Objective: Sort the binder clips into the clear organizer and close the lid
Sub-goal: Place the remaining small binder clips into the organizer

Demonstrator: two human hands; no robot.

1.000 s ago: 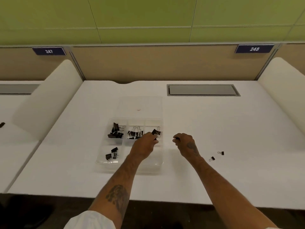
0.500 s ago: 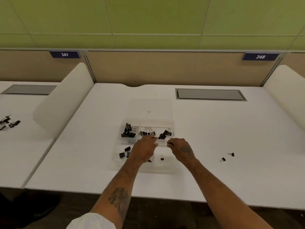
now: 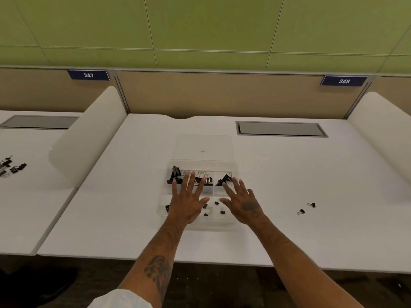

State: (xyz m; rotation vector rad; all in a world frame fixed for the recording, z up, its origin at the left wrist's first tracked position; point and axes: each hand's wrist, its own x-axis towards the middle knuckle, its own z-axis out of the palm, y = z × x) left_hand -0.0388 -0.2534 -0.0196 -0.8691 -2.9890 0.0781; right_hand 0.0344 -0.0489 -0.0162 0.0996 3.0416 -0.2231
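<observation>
White worktop (image 3: pixel 289 174) with the clear plastic compartmented organizer (image 3: pixel 236 170) near centre, its transparent lid (image 3: pixel 203 145) lying open on the far side. Left hand (image 3: pixel 189 203) and right hand (image 3: pixel 243 204) are over it, each grip spread wide, holding nothing. Black binder clips (image 3: pixel 176 177) sit in several compartments; two loose clips (image 3: pixel 300 211) lie to the right, so sorting looks nearly done, lid not yet closed.
</observation>
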